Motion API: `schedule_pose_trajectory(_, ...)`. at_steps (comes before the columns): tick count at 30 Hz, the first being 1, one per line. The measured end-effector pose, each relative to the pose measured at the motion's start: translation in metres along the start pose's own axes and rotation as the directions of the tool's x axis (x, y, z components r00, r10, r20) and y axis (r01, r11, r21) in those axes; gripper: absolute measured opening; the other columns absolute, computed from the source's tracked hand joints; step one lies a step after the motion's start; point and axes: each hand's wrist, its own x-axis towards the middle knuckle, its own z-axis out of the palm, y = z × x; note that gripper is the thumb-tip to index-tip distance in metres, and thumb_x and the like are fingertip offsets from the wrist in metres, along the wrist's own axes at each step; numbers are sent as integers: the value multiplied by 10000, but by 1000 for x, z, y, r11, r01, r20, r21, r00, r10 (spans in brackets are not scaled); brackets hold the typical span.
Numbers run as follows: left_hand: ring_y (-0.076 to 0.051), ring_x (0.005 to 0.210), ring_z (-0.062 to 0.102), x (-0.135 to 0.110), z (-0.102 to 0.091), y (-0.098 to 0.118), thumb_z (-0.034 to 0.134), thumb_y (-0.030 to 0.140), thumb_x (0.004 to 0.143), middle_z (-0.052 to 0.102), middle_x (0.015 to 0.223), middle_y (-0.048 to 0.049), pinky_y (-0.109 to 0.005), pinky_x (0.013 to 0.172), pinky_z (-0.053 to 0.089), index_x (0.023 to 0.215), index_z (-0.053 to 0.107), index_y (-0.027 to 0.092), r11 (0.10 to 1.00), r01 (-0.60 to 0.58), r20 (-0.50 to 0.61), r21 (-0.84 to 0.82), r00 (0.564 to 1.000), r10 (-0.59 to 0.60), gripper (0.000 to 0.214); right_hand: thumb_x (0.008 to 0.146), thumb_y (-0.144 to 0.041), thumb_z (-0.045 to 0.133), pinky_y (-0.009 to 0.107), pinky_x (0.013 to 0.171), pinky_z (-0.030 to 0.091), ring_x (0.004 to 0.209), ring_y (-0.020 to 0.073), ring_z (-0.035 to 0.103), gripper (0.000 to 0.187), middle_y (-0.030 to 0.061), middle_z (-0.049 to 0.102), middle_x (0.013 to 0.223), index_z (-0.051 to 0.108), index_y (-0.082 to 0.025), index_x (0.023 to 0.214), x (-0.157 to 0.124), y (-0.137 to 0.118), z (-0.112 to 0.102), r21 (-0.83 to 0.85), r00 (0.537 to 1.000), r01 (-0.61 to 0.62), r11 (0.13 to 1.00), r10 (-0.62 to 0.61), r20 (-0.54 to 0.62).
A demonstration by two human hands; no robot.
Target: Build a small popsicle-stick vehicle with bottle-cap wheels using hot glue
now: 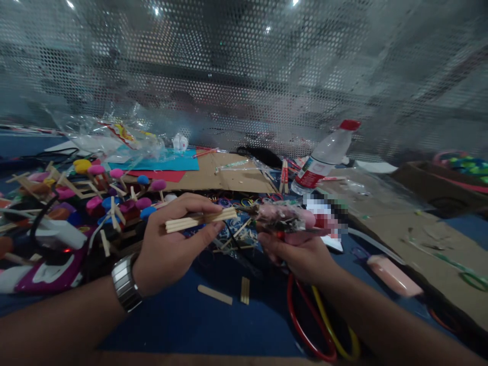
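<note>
My left hand [163, 254], with a metal watch [125, 282] on its wrist, pinches a small bundle of pale wooden sticks [200, 220] between thumb and fingers. Wrapped round a pink hot glue gun [285, 216] is my right hand [305, 259]. The gun's dark nozzle points left, close to the right end of the sticks; whether they touch I cannot tell. Below the hands, a flat craft stick [214, 294] and a short group of sticks [245, 291] lie on the blue table [183, 325].
Colourful clay-and-stick pieces [114, 203] crowd the left. A water bottle [324, 160] stands behind the gun, near cardboard [236, 173]. Red-and-yellow-handled scissors [310, 330] lie under my right forearm. A pink oblong object [394, 275] lies at right; perforated metal [229, 101] rises behind.
</note>
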Motion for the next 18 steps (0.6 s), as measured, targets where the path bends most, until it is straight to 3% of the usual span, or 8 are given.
schedule_pose_trajectory(9,-149,859,739,1,1,1,770,177,824,778,923,-6,-245,753,615,925,754,231,1000,-4,-4,-1,1000,4,116,677,-710,768,265,415,333,408,119,438,530,-46,509,448,611,-215,782,-1,-10,1,22,999,-54,998,54,0)
schedule_pose_trajectory(18,-193,861,743,0,0,3,771,210,825,786,922,-26,-305,747,623,916,754,249,999,39,-5,-3,999,-39,100,681,-774,725,279,433,336,430,122,442,574,-23,526,468,588,-216,683,0,-7,1,17,998,-62,998,62,14)
